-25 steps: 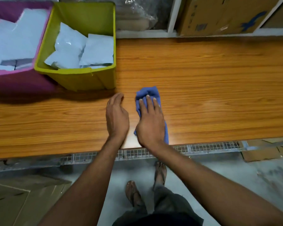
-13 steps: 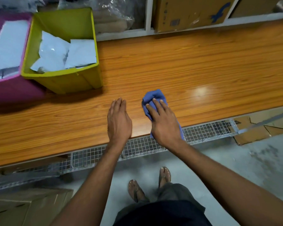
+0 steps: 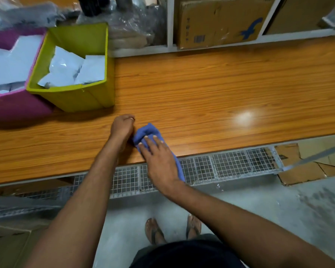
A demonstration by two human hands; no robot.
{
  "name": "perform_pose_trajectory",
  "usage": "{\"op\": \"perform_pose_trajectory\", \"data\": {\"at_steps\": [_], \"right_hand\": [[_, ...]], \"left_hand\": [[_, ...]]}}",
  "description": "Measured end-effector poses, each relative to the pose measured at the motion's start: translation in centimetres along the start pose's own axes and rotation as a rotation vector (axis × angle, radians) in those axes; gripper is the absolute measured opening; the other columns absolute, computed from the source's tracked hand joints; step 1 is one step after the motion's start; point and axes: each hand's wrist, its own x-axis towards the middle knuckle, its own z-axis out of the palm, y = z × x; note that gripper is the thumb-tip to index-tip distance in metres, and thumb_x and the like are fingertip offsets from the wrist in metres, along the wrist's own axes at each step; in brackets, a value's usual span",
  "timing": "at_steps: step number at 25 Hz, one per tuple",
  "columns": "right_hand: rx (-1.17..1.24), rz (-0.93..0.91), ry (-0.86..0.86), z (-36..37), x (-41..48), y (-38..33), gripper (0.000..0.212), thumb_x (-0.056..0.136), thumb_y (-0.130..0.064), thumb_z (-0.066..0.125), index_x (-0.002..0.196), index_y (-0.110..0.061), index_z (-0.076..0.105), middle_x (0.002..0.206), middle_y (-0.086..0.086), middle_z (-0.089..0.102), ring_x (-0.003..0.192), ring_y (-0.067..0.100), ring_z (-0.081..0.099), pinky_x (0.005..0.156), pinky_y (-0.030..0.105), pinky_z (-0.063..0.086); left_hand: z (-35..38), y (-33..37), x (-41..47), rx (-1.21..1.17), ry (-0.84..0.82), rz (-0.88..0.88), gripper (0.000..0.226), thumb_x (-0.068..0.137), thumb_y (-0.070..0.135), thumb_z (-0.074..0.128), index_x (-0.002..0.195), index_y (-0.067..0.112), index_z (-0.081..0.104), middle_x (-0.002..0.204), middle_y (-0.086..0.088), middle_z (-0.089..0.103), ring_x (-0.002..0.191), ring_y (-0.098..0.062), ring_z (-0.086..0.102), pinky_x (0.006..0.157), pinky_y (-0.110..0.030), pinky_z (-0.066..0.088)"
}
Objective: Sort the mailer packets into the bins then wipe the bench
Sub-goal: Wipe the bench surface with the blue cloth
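Left hand (image 3: 123,127), flat on the orange wood-grain surface (image 3: 201,93) half a second ago, is now curled against the crumpled blue cloth (image 3: 149,130), centre frame; cannot tell if it is pinching. Right hand (image 3: 160,158) presses the cloth with straight fingers. White mailer packets (image 3: 74,69) lie in the lime-green plastic bin (image 3: 75,97), upper left. Sorting looks done, wiping is under way.

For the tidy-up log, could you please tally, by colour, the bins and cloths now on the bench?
Pink bin: 1
Green bin: 1
Blue cloth: 1
Total: 3
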Motion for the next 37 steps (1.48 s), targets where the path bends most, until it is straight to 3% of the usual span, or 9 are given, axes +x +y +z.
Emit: {"op": "perform_pose_trajectory", "data": {"at_steps": [5,9,12,15,18,22,28,34,37], "right_hand": [[0.298,-0.353,-0.137,-2.5,-3.5,0.4,0.063,0.074,0.0,0.06,0.135,-0.012,0.063,0.148,0.008,0.054,0.137,0.031,0.048,0.111,0.042,0.042],[1.126,0.315,0.017,-8.2,-2.8,5.8,0.047,0.092,0.009,0.046,0.124,-0.017,0.069,0.125,0.002,0.069,0.105,0.007,0.065,0.089,0.022,0.051],[1.652,0.717,-0.009,-10.7,0.2,11.0,0.037,0.099,0.007,0.042,0.116,-0.013,0.068,0.094,0.011,0.072,0.066,0.016,0.068,0.058,0.024,0.054],[1.962,0.876,-0.001,-11.5,1.2,14.1,0.024,0.1,-0.005,0.048,0.105,-0.015,0.07,0.08,0.012,0.071,0.062,0.019,0.07,0.055,0.025,0.058],[2.0,0.809,0.032,-11.9,2.0,15.3,0.024,0.082,-0.005,0.064,0.099,-0.016,0.078,0.076,0.008,0.075,0.062,0.016,0.072,0.06,0.025,0.059],[1.771,0.821,0.152,-14.0,4.6,15.8,0.033,0.103,0.001,0.037,0.11,-0.018,0.063,0.069,0.008,0.072,0.05,0.017,0.064,0.046,0.021,0.051],[1.502,0.708,0.207,-15.0,6.5,15.4,0.036,0.099,0.005,0.047,0.107,-0.024,0.066,0.11,0.014,0.069,0.074,0.021,0.064,0.058,0.026,0.052],[1.473,0.764,0.213,-13.6,4.9,15.7,0.037,0.098,0.01,0.045,0.119,-0.012,0.065,0.099,0.007,0.069,0.065,0.011,0.066,0.054,0.019,0.052],[1.513,0.819,0.184,-13.5,4.2,15.3,0.037,0.098,0.009,0.045,0.112,-0.018,0.067,0.095,0.009,0.07,0.059,0.013,0.066,0.052,0.022,0.053]], "left_hand": [[-0.4,1.1,-1.3,0.052,-0.086,0.021,0.018,0.092,0.017,0.056,0.103,0.02,0.071,0.088,-0.009,0.067,0.068,-0.02,0.054,0.058,-0.024,0.035],[1.3,0.8,-2.8,-0.028,-0.034,0.123,0.025,0.1,0.008,0.053,0.117,0.011,0.071,0.087,0.0,0.068,0.073,-0.013,0.06,0.063,-0.021,0.045],[3.2,0.9,-4.6,-0.07,0.019,0.222,0.028,0.1,0.001,0.052,0.121,0.008,0.07,0.104,0.0,0.07,0.077,0.004,0.062,0.065,-0.006,0.044],[4.8,1.1,-5.2,-0.049,-0.004,0.266,0.029,0.099,0.003,0.056,0.124,0.011,0.07,0.118,0.001,0.071,0.102,-0.01,0.065,0.083,-0.014,0.047],[5.6,1.2,-4.4,0.069,0.006,0.312,0.031,0.096,0.01,0.061,0.126,0.016,0.069,0.123,0.002,0.071,0.119,-0.019,0.064,0.098,-0.028,0.049],[7.6,4.0,-1.2,0.466,0.052,0.448,0.047,0.101,0.026,0.056,0.146,0.015,0.054,0.148,-0.008,0.056,0.135,-0.03,0.052,0.11,-0.041,0.043],[11.7,6.5,5.5,0.912,-0.106,0.404,0.07,0.106,0.057,0.032,0.163,0.018,0.021,0.172,-0.004,0.014,0.158,-0.029,0.013,0.124,-0.049,0.016],[11.2,1.7,-3.4,0.774,-0.001,0.538,0.059,0.105,0.05,0.043,0.15,0.011,0.049,0.161,-0.009,0.042,0.15,-0.03,0.036,0.119,-0.041,0.033],[8.7,0.6,-8.9,0.441,-0.109,0.464,0.04,0.102,0.047,0.054,0.124,0.018,0.073,0.124,-0.005,0.073,0.113,-0.023,0.068,0.099,-0.04,0.054]]}}
